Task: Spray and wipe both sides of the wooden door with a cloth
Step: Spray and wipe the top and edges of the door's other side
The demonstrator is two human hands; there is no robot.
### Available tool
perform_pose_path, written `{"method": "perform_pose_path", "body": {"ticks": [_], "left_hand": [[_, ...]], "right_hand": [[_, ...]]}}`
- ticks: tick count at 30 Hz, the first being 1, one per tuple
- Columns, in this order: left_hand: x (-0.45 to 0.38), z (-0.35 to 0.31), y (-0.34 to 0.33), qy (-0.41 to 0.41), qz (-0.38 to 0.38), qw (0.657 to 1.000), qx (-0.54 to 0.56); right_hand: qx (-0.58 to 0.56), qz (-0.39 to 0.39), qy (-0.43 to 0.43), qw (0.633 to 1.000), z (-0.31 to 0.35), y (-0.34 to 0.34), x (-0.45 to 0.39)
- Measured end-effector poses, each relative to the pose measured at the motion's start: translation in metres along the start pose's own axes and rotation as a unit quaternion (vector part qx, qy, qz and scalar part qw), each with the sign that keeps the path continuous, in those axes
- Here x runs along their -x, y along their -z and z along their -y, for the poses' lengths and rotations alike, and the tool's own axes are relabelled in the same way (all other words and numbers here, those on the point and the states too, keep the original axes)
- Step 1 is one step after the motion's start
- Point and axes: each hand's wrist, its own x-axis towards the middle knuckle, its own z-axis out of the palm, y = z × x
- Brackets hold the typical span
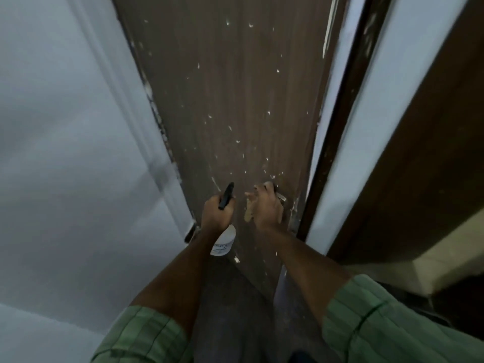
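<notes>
Hands split the work: your left hand (216, 212) grips the spray bottle (223, 241) aimed at the wooden door (235, 87), while your right hand (267, 206) presses the cloth (248, 210) near its handle-side edge, ready to wipe.

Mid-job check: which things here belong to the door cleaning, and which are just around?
In use:
wooden door
spray bottle in left hand
cloth under right hand

Just around:
white wall
door frame
door handle
</notes>
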Motion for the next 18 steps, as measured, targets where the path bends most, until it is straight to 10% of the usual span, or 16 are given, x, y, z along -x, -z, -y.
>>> {"method": "perform_pose_path", "body": {"ticks": [18], "left_hand": [[-0.193, -0.061, -0.139, -0.108, 0.167, 0.980, -0.006]], "right_hand": [[0.044, 0.030, -0.073, 0.996, -0.103, 0.014, -0.176]]}}
